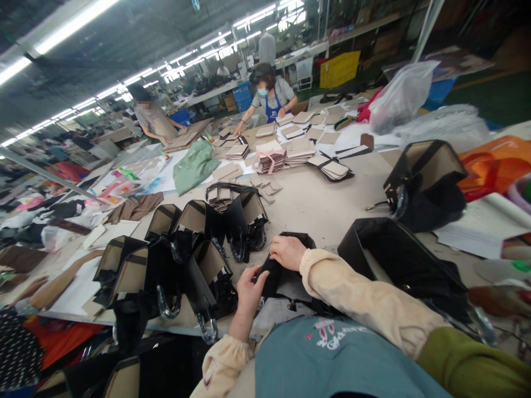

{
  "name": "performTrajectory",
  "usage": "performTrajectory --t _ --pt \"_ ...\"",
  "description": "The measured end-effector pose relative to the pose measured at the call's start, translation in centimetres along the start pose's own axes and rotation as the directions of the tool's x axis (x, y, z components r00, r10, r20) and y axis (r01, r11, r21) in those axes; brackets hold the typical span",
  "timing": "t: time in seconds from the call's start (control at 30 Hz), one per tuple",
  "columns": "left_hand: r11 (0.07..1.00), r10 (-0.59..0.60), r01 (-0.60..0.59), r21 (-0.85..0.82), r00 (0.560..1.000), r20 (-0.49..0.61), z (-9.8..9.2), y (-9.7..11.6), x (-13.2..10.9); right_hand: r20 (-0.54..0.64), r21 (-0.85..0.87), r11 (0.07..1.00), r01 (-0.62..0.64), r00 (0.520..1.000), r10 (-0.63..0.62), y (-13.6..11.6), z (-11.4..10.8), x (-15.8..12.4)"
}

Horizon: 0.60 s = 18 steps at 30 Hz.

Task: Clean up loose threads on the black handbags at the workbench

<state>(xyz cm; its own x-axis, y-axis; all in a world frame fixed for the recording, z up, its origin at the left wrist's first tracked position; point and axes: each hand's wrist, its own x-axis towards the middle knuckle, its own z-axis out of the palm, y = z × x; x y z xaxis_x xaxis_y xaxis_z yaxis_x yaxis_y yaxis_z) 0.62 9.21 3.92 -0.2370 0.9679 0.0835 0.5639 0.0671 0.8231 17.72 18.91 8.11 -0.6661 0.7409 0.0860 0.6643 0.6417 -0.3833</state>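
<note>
A black handbag (292, 283) lies at the table's near edge, against my apron. My left hand (250, 293) pinches its left side, thumb on top and fingers curled beneath. Across the bag's far part lies my right hand (289, 252), its fingers bent over the black edge and gripping it. The bag's inside is mostly hidden by my hands. Close by on the left stands a black bag (207, 276) with a beige inner panel and a plastic-wrapped handle. On the right, a larger black bag (385, 254) rests on its side.
Several black bags (193, 221) crowd the left of the table (315, 204). Another bag (427, 182) stands at right. Stacked beige panels (298, 149), a green cloth (194, 166) and clear plastic (404, 94) lie farther back. A co-worker (271, 97) handles panels across the table.
</note>
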Motion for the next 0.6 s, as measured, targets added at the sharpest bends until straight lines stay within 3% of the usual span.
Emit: performTrajectory --t 0.13,0.33,0.6 --pt "0.999 0.032 -0.032 -0.012 0.999 0.022 0.2 0.5 0.5 0.005 0.008 1.0 -0.015 1.0 0.015 0.0 -0.1 -0.1" --pt "0.995 -0.054 0.051 -0.083 0.998 -0.042 0.9 0.6 0.3 0.015 -0.003 1.0 -0.027 1.0 0.027 -0.2 -0.3 -0.1" --pt "0.999 0.032 -0.03 0.028 0.998 -0.045 1.1 0.1 0.1 -0.006 -0.019 0.999 -0.04 0.999 0.04 -0.4 -0.2 -0.2"
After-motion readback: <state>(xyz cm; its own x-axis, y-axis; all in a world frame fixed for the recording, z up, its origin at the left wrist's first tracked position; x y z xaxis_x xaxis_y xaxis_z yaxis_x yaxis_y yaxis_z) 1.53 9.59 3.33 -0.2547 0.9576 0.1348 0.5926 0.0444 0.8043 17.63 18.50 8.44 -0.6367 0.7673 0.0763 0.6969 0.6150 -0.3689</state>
